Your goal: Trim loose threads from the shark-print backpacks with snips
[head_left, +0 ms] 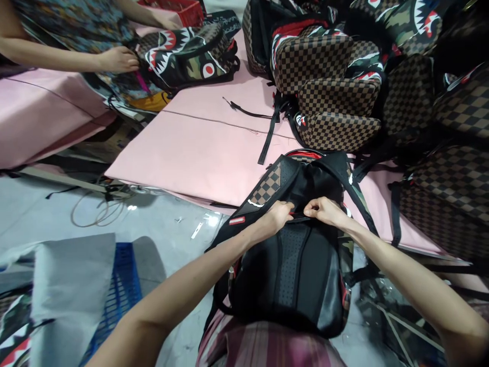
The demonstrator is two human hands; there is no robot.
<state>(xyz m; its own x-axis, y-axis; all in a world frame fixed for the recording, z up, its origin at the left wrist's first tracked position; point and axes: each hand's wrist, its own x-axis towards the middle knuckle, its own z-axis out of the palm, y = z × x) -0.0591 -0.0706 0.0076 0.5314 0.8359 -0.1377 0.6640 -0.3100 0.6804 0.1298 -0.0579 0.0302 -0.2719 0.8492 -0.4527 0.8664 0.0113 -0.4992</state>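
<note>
A black backpack (pixel 292 270) with brown checkered panels leans from my lap onto the table edge, its padded back and straps facing me. Across its upper back runs a slit-like opening (pixel 300 219) with a bit of red at the left end. My left hand (pixel 279 216) is closed on the left end of that opening. At the right end, my right hand (pixel 324 211) pinches with thumb and forefinger; the small part between those fingertips is too small to name. The bag's front is hidden from me.
The pink-topped table (pixel 191 148) bears a pile of checkered backpacks (pixel 336 97) at right. At upper left, another person's hand (pixel 118 59) touches a shark-mouth backpack (pixel 187 56). A red crate (pixel 183 11) stands behind. Grey sheeting (pixel 72 285) covers a blue crate (pixel 124 280) at lower left.
</note>
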